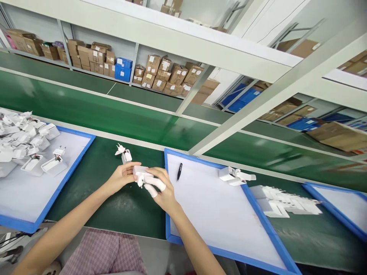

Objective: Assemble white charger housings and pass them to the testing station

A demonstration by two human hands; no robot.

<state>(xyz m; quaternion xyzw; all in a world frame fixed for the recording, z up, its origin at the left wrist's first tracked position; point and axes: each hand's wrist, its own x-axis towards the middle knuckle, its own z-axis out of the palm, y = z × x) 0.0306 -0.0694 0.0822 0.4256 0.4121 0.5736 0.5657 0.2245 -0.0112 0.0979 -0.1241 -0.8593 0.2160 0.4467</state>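
Observation:
Both my hands meet over the green bench top. My left hand (122, 176) and my right hand (160, 189) are closed together on one white plug adapter (141, 175). White finger cots cover two fingers of my right hand. Just behind my hands a second white adapter (124, 153) stands on the bench. A black pen (179, 171) lies on the white tray (218, 214) right of my right hand.
The left blue-rimmed tray (71, 168) holds a heap of several white adapters (25, 141). Another adapter (235, 176) rests on the middle tray's far edge. White parts (283, 202) lie between that tray and a right tray (341, 206). A green conveyor (114, 114) and shelves of cardboard boxes (169, 76) run behind.

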